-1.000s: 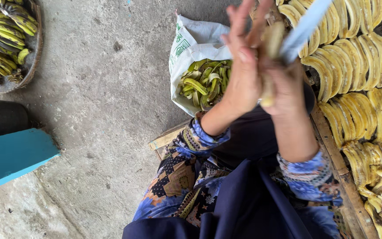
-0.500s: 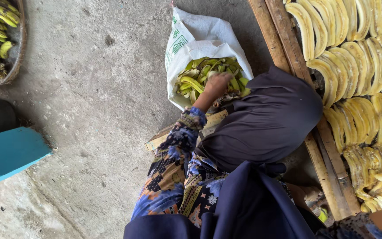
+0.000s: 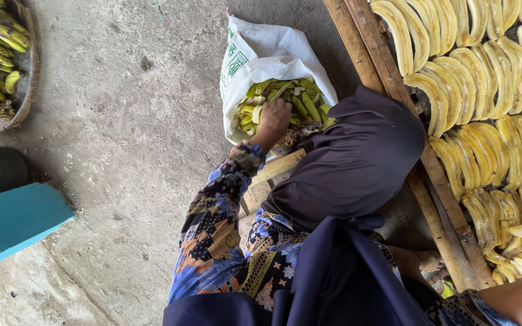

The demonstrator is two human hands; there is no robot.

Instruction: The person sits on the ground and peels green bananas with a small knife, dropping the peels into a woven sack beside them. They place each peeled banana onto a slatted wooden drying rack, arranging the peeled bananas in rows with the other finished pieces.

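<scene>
The left hand (image 3: 273,119) is reaching into the white sack (image 3: 261,54) on the concrete floor (image 3: 122,121), fingers curling into the green banana peels (image 3: 300,102); whether they are gripping any cannot be told. The right hand is lying outside the picture.

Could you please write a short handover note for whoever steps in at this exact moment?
Left hand: down in the white sack, on the green peels; grip unclear.
Right hand: out of view; only the forearm shows, lower right.
Done: many peeled bananas lie in rows on the wooden rack.
Left: unpeeled bananas in the basket, top left.
</scene>
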